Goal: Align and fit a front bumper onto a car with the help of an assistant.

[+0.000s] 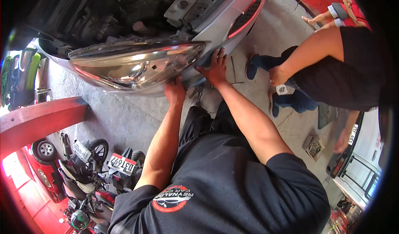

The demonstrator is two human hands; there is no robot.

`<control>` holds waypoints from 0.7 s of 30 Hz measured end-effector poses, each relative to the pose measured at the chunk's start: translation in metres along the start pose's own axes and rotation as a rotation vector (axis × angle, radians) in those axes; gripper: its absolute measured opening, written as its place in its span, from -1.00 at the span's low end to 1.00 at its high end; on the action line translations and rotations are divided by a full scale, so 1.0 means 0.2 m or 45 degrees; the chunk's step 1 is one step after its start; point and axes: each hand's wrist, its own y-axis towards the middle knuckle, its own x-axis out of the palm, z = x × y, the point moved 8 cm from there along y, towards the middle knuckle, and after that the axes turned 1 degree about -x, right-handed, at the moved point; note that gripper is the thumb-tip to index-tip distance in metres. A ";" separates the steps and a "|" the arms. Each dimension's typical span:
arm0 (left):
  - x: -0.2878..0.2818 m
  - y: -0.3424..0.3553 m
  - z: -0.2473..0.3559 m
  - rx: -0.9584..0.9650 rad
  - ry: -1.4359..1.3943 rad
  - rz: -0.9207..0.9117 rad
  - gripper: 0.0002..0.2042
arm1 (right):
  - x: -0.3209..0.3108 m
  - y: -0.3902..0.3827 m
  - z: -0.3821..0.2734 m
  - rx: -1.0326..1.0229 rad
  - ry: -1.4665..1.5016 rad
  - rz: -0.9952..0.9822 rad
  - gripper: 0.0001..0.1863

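A silver car's front corner is in front of me, its bumper [192,73] below a large clear headlight [166,63]. My left hand [175,93] is at the bumper's edge under the headlight, thumb up against it. The other fingers of that hand are mostly hidden and look curled around the edge. To its right, my right hand [216,69] lies on the bumper beside the headlight's inner end, with fingers spread and the thumb pointing left. No tool shows in either hand.
Above the headlight lies the open engine bay [112,14]. A person in dark clothes [328,72] stands close at my right. On the floor is a small box of parts [313,147]. A red beam [45,120] and parked motorcycles [83,167] are at left.
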 end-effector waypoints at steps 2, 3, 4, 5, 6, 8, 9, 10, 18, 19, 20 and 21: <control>0.02 0.09 -0.21 -0.104 -0.132 -0.073 -0.67 | -0.05 -0.01 -0.10 -0.006 -0.013 0.030 0.31; 0.09 0.13 -0.27 -0.194 -0.268 -0.193 -0.67 | -0.07 0.02 -0.05 -0.020 -0.011 0.032 0.31; 0.12 0.12 -0.23 -0.190 -0.270 -0.205 -0.67 | -0.12 0.03 0.05 -0.157 0.033 0.138 0.24; 0.12 0.09 -0.21 -0.253 -0.346 -0.234 -0.69 | -0.19 0.06 0.06 -0.317 0.087 0.229 0.18; 0.14 0.07 -0.18 -0.317 -0.425 -0.261 -0.70 | -0.22 0.11 0.11 -0.336 0.093 0.219 0.18; 0.10 0.04 -0.16 -0.255 -0.428 -0.119 -0.72 | -0.42 0.22 0.06 -0.309 0.305 0.335 0.16; 0.11 0.02 -0.12 -0.177 -0.419 -0.042 -0.74 | -0.53 0.28 0.05 -0.287 0.404 0.394 0.15; 0.15 0.00 -0.10 -0.185 -0.435 0.004 -0.74 | -0.61 0.36 0.03 -0.328 0.415 0.368 0.15; 0.68 -0.14 0.17 -0.406 -0.422 -0.238 -0.68 | -0.67 0.66 -0.03 -0.371 0.474 0.146 0.42; 0.71 -0.16 0.27 -0.296 -0.296 -0.227 -0.65 | -0.67 0.65 -0.03 -0.335 0.415 0.140 0.42; 0.73 -0.20 0.32 -0.294 -0.263 -0.260 -0.66 | -0.69 0.65 -0.04 -0.346 0.450 0.143 0.44; 0.71 -0.25 0.35 -0.314 -0.273 -0.230 -0.66 | -0.68 0.65 -0.06 -0.367 0.454 0.113 0.44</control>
